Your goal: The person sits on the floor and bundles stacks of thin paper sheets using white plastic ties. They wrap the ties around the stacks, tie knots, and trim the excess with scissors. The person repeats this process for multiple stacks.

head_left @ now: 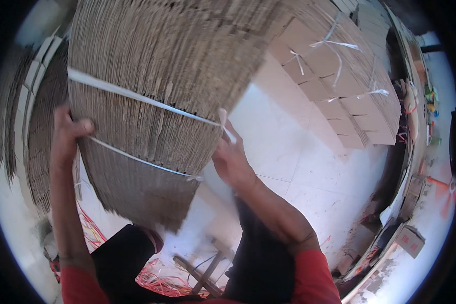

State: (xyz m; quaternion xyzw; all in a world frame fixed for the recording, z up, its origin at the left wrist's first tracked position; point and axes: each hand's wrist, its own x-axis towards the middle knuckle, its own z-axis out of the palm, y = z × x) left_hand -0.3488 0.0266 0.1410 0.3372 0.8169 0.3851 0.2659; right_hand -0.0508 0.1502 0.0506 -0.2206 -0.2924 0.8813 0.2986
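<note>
A tall bundle of flattened cardboard point(152, 61) fills the upper left of the head view, its many layered edges facing me. Two pale straps point(137, 96) run across it, knotted at the right side. My left hand point(72, 126) grips its left side, thumb lying over the edge by the lower strap. On the opposite side my right hand point(232, 157) presses against the bundle beside a knot, its fingers partly hidden behind the cardboard. The bundle is slightly blurred and its lower end hangs above my legs.
More tied cardboard bundles point(339, 86) stand on the pale tiled floor point(283, 147) at the upper right. Stacked cardboard point(40, 126) lines the left. A small wooden stool point(207, 273) and loose red and yellow strapping point(162, 278) lie near my feet. A cluttered bench point(408, 202) runs along the right.
</note>
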